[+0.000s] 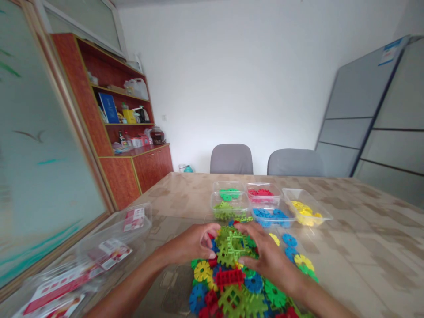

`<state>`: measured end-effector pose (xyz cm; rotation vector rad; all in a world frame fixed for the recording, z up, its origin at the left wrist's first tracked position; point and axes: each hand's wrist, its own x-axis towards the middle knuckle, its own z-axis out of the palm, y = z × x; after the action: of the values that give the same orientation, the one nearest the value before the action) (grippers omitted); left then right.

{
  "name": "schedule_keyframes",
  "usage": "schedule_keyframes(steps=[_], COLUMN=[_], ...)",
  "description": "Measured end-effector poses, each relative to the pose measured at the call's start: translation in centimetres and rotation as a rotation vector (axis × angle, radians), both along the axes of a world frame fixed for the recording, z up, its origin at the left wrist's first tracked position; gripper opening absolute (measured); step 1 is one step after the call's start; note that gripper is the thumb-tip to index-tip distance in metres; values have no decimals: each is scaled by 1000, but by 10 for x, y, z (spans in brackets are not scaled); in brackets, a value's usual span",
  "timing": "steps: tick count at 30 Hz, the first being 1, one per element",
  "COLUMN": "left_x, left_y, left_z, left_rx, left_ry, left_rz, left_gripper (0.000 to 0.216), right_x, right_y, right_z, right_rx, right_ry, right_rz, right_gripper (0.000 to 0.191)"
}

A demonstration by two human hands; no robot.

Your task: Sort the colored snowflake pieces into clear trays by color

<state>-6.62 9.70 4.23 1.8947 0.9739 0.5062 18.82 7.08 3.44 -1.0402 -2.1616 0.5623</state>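
A heap of plastic interlocking pieces in green, blue, red and yellow lies on the table in front of me. My left hand (194, 243) is over the heap's left side, thumb and fingers curved and apart. Opposite it, my right hand (266, 249) curves over the right side, its thumb apart from the fingers. Between the hands is a light green square piece (236, 244); I see no firm grip on it. Nearer me lie a red piece (229, 277), a yellow flower-shaped disc (202, 270) and a blue disc (254, 283).
Behind the heap stand clear tubs of sorted pieces: a green tub (216, 185), a light green tub (245, 202), a red tub (277, 198), a blue tub (291, 222) and a yellow tub (323, 214). Clear packaging (88, 247) lies left. Two grey chairs (231, 159) stand beyond the table.
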Motion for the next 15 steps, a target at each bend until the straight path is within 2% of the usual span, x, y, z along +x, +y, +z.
schedule_keyframes(steps=[3,7,12,15], left_x=[2,12,21,26], left_y=[-2,-6,-11,-13], left_z=[0,-2,-4,-4], left_rx=[-37,-12,150,232], left_ry=[4,13,68,116], left_rz=[-21,3,7,18], left_gripper=[75,83,84,75], right_x=[-9,-6,5,6], right_y=[0,2,6,7], right_z=[-7,-10,-11,-12], right_rx=[15,-13,-24,-30], right_ry=[-42,-61,-31,-38], right_rz=[32,69,97,94], right_gripper=[73,65,68,70])
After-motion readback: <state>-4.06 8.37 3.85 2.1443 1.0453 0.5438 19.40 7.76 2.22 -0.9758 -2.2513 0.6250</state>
